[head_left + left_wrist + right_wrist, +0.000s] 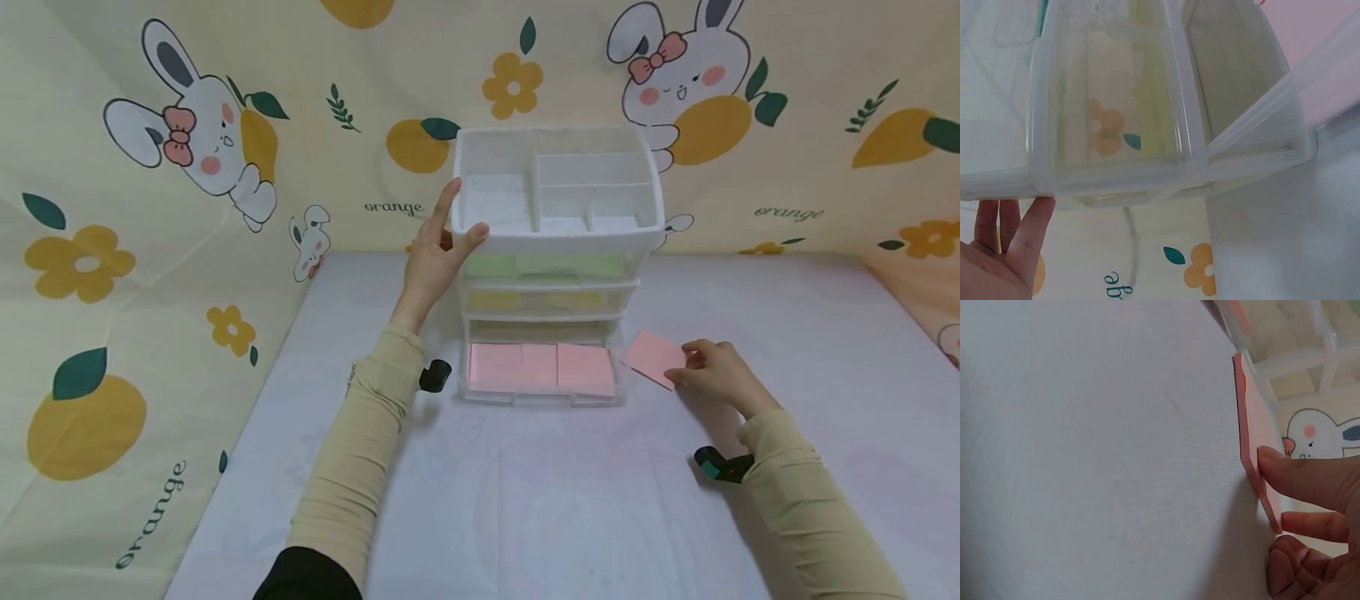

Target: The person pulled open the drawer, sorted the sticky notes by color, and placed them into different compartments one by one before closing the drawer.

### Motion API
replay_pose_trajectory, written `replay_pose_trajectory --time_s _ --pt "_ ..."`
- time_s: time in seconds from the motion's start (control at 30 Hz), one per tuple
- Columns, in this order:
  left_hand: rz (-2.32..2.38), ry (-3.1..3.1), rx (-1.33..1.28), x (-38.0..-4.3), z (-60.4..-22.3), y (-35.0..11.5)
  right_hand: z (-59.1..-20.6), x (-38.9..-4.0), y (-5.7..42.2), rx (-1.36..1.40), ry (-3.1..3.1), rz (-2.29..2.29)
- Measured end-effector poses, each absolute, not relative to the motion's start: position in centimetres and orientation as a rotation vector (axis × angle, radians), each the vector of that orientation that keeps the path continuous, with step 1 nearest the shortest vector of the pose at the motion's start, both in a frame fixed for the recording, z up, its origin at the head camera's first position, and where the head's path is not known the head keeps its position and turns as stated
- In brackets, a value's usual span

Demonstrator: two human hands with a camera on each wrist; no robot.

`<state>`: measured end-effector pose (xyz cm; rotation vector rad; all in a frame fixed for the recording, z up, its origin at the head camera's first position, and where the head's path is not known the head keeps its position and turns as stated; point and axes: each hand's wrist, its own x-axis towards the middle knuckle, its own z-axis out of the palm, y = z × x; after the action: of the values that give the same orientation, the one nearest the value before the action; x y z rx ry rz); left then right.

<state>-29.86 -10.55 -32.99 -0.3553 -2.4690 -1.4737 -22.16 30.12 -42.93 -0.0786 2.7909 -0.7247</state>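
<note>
A white drawer unit with clear drawers stands on the table. My left hand rests against its upper left corner, thumb at the front and fingers along the side. In the left wrist view the straight fingers touch the frame's edge. The bottom drawer is pulled out, with pink sticky note pads lying in a row inside. Beside the drawer, my right hand pinches another pink sticky note pad between thumb and fingers. This pad is slightly bent and stands close over the table.
The unit's top tray is divided into compartments. Green items show through the upper drawer and yellow ones through the one below. A patterned cloth with rabbits and oranges hangs behind the white table.
</note>
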Motion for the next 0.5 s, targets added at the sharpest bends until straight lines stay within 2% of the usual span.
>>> replay_pose_trajectory --time_s 0.5 --pt "-1.468 -2.472 -0.347 -29.79 -32.96 -10.54 -42.74 -21.67 30.03 0.087 2.705 -0.97"
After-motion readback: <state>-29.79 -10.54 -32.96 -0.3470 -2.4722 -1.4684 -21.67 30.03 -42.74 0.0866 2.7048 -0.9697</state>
